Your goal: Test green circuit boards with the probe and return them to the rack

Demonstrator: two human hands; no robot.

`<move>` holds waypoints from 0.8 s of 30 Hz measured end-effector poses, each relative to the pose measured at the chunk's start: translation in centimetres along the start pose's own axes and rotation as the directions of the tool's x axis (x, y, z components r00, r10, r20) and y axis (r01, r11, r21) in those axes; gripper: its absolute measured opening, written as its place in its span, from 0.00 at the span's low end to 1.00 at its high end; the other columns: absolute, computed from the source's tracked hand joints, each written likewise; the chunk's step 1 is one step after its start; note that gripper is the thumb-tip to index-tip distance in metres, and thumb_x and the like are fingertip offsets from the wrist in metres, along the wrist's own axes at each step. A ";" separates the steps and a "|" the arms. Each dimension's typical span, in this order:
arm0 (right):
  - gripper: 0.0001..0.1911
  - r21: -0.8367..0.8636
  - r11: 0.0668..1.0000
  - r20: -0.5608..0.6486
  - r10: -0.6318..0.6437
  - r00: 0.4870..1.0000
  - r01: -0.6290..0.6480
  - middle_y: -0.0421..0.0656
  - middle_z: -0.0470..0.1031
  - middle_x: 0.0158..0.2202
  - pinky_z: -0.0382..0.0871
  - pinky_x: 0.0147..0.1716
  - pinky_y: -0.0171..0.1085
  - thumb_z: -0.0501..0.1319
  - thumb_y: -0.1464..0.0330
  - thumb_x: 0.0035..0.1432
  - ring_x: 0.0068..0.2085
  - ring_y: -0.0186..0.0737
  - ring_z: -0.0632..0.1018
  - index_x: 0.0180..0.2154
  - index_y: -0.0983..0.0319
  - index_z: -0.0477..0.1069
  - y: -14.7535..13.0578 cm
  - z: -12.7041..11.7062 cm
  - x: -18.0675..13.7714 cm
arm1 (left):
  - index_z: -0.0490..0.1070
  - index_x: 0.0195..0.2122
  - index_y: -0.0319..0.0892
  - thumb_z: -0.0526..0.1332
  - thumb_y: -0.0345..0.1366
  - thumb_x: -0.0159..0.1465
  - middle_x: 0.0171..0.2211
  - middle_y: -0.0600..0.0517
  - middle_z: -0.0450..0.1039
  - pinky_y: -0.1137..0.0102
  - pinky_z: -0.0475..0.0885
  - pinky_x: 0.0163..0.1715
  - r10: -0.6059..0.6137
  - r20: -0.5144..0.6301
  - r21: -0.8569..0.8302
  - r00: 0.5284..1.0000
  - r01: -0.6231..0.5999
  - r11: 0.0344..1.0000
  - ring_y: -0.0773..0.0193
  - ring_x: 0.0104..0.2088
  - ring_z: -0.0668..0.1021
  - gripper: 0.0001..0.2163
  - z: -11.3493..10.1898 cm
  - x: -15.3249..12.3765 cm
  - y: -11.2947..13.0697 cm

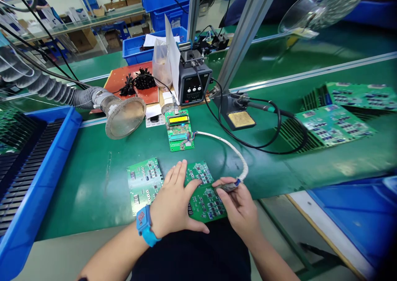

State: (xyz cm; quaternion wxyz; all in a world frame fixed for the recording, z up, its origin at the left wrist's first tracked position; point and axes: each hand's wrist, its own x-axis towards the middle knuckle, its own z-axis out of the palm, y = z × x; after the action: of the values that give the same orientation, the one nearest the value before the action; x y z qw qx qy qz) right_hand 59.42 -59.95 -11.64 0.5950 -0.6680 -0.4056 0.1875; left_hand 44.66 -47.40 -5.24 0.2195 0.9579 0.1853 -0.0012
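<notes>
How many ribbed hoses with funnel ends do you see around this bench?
2: a grey ribbed hose at the left, and a clear ribbed hose at the upper right. Others could be outside the view.

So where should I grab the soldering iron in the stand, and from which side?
Probably by its dark handle, coming from your right: it juts out rightward from the stand, while the tip end is hidden there.
</notes>
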 end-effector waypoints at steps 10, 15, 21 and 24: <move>0.08 0.029 0.999 -0.012 -0.025 1.000 0.025 0.41 0.74 0.37 0.72 0.42 0.30 0.57 0.69 0.64 0.39 0.34 0.78 0.46 0.56 0.65 0.2 0.2 0.0 | 0.62 0.58 0.41 0.73 0.60 0.38 0.67 0.28 0.37 0.42 0.50 0.61 -0.008 -0.005 -0.014 1.000 0.008 1.000 0.33 0.66 0.46 0.49 0.2 -0.1 -0.1; 0.09 0.030 0.999 -0.007 -0.017 1.000 0.017 0.41 0.74 0.37 0.72 0.42 0.29 0.57 0.69 0.64 0.39 0.33 0.77 0.46 0.56 0.65 0.3 0.1 -0.1 | 0.62 0.59 0.40 0.73 0.60 0.38 0.67 0.27 0.36 0.42 0.50 0.61 -0.011 0.009 -0.013 1.000 0.011 1.000 0.33 0.66 0.45 0.49 0.2 -0.1 -0.1; 0.10 0.037 0.999 -0.006 -0.016 1.000 0.016 0.41 0.74 0.37 0.72 0.42 0.30 0.57 0.69 0.64 0.40 0.34 0.77 0.47 0.56 0.65 0.7 0.2 -0.1 | 0.62 0.59 0.40 0.73 0.60 0.38 0.67 0.27 0.36 0.42 0.49 0.61 -0.010 0.008 -0.013 1.000 0.010 1.000 0.33 0.66 0.45 0.49 0.1 -0.1 -0.2; 0.10 0.039 0.999 -0.004 -0.019 1.000 0.019 0.41 0.74 0.38 0.72 0.43 0.29 0.57 0.69 0.64 0.40 0.33 0.77 0.47 0.56 0.65 0.7 0.2 -0.1 | 0.62 0.59 0.40 0.73 0.60 0.38 0.67 0.27 0.36 0.42 0.49 0.61 -0.011 0.009 -0.016 1.000 0.011 1.000 0.33 0.66 0.45 0.49 0.2 -0.1 -0.2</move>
State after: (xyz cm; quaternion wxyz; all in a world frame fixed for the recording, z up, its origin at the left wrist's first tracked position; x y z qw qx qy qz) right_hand 59.46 -59.89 -12.36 0.6106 -0.6525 -0.4073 0.1886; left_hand 44.48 -47.35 -5.47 0.2280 0.9550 0.1896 -0.0050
